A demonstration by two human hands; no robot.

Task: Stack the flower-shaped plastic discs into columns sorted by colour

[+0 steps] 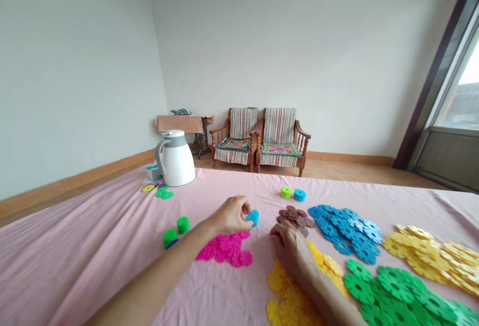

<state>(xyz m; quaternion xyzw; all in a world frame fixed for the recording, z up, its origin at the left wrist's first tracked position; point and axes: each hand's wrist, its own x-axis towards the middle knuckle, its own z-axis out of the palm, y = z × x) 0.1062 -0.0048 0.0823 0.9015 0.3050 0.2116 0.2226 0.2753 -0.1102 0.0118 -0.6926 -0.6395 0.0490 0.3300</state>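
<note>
My left hand [235,215] is closed in a pinch on a short stack of light blue notched plastic discs [254,218], held just above a loose pile of pink discs [224,250]. To its right, my right hand [294,247] is low over the cloth with its fingers curled together; whatever they may hold is hidden. It lies between a small heap of brown discs [294,216] and a spread of orange-yellow discs [288,291], covering part of the latter. Behind my left forearm stand two green disc stacks [183,225], with something dark blue partly hidden there.
A pink cloth [123,246] covers the table. Blue [348,231], yellow [430,251] and green discs [404,296] lie heaped at right. Lime [286,192] and blue stacks [300,195] stand farther back. A white jug [175,159] is at back left, two chairs [279,139] beyond.
</note>
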